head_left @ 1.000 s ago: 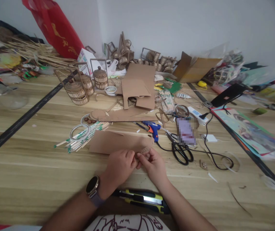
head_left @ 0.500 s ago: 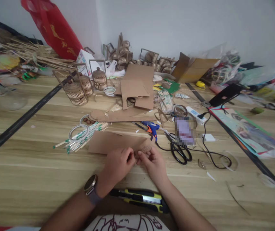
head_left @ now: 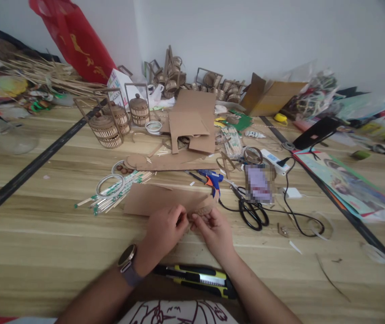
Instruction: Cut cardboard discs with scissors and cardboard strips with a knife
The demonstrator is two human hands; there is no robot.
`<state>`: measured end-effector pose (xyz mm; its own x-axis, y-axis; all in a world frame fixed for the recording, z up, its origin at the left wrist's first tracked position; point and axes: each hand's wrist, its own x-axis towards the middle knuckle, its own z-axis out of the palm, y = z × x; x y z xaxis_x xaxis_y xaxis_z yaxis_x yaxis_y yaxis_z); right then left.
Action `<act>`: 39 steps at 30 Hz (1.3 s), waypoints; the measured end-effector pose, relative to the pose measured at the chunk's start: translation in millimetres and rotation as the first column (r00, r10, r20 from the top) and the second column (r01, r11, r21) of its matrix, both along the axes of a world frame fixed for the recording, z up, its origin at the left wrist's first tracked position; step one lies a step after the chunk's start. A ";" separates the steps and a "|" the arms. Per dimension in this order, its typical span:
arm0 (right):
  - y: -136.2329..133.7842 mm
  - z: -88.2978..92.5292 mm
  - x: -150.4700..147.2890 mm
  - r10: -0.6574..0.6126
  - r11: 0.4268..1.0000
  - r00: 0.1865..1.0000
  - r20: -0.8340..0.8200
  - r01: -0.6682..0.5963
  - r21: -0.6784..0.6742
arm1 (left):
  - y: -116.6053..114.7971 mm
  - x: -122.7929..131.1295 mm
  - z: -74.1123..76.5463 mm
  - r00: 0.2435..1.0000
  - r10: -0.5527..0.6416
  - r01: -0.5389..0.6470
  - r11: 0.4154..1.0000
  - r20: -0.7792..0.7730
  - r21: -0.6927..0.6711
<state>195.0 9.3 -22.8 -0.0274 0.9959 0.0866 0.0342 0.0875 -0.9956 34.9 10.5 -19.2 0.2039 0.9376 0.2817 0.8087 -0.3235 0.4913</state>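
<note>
Just in front of my body, both hands meet over the near edge of a flat cardboard sheet (head_left: 152,198). My right hand (head_left: 217,231) is closed on a small brown piece (head_left: 203,210), which looks like cardboard with a rounded edge; the fingers cover much of it. My left hand (head_left: 167,227), with a watch on its wrist, is closed in a pinch against the near side of that piece. What its fingertips hold is hidden. A yellow and black utility knife (head_left: 201,280) lies between my forearms.
A blue glue gun (head_left: 214,179) and black-handled scissors (head_left: 253,216) lie to the right, among a cord. Sticks (head_left: 120,198) with white rings (head_left: 110,186) are on the left. Farther back stand small lidded baskets (head_left: 106,130), cut cardboard (head_left: 192,108) and an open box (head_left: 270,96).
Both hands stay in nearly the same place. My left fingers have shifted very slightly up and left; the rest of the table looks the same.
</note>
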 end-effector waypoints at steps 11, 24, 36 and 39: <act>2.6 4.6 1.1 -0.010 1.000 1.000 0.015 0.010 0.027 | 10.3 0.9 18.9 0.735 0.119 0.365 0.761 0.668 -0.537; -5.3 -2.0 8.5 -0.039 0.996 0.927 0.372 0.008 0.085 | 9.3 3.0 7.1 0.694 0.219 0.326 0.754 0.686 -0.570; 10.2 12.3 3.1 0.042 0.971 0.964 -0.262 -0.100 -0.215 | 9.0 2.4 8.1 0.680 0.144 0.425 0.721 0.719 -0.547; 11.7 12.6 4.9 0.042 0.966 0.961 -0.274 -0.109 -0.235 | 9.4 0.4 8.3 0.688 0.109 0.445 0.719 0.718 -0.535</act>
